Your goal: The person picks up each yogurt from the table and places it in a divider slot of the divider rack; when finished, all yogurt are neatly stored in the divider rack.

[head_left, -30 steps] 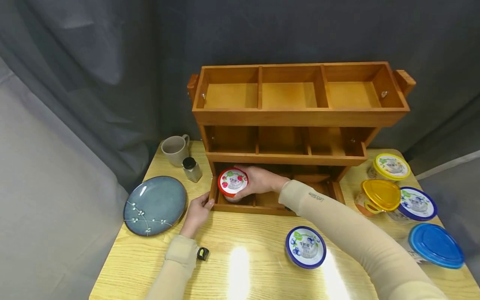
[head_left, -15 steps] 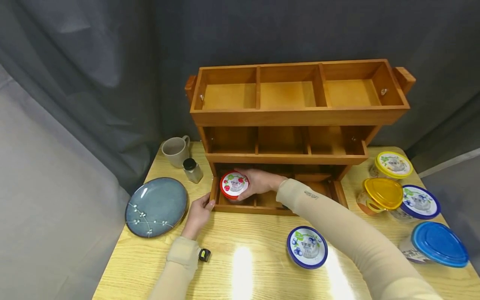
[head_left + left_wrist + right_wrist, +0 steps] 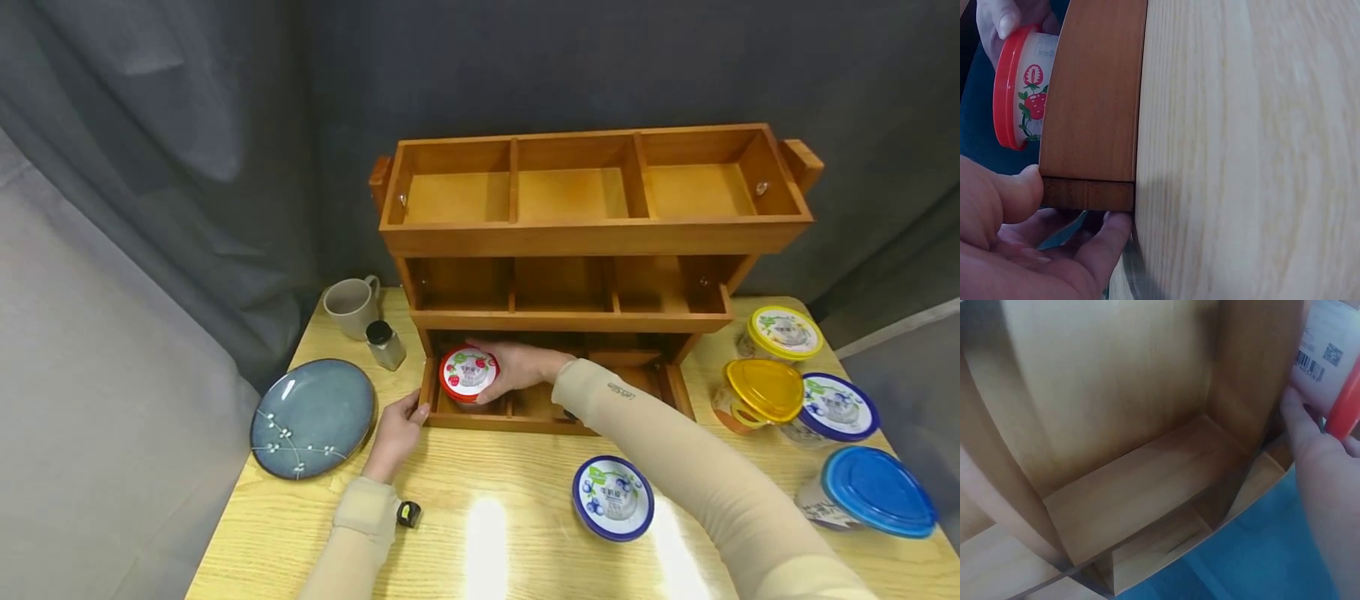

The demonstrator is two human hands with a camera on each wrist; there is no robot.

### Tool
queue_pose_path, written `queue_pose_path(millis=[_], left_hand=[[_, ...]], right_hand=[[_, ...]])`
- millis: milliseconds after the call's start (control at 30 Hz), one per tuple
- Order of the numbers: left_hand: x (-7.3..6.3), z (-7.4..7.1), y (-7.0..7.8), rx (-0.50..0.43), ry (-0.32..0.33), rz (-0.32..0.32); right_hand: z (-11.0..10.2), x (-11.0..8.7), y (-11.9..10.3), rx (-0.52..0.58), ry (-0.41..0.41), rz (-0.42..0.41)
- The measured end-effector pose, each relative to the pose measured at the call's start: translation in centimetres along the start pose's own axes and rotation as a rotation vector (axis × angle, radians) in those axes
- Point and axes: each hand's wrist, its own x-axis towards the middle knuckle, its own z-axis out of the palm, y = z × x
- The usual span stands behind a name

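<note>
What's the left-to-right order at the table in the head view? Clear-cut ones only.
Round blue-grey plate, left hand, red-rimmed round strawberry tub, foreground blue-rimmed round blueberry tub, orange-lidded cup, plain-blue-lidded round tub.

Red-lidded tub point(image 3: 1035, 100) partly hidden behind drawer front point(image 3: 1094, 94), right sleeve point(image 3: 690, 471) cut off below, its lettering point(image 3: 621, 390) blurred

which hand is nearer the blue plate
The left hand: just right of the blue plate, gripping the bottom tray. The right hand is farther right, holding the red-lidded tub.
</note>
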Motion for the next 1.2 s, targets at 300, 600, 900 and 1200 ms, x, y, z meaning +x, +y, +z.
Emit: queue_pose_path(millis=[300,600,900,1200], left_hand=[[-0.1,0.2,0.1,0.039,-0.010,0.003],[0.2,-0.2,0.6,0.015,0.002,-0.005],[-0.2,-0.3,0.4,0.018,0.009,-0.004],[-0.4,0.4,0.2,-0.005,0.008,0.018]], right_hand=[[-1.6,-4.8,-1.6,-0.061,0.034,0.119],[-2.2,-15.6,-3.8,-0.153,0.232,0.079],[3.3,-24.2,-1.5,0.081,0.544,-0.016],[11.1,-27.9,1.9,0.325,0.737,-0.084]])
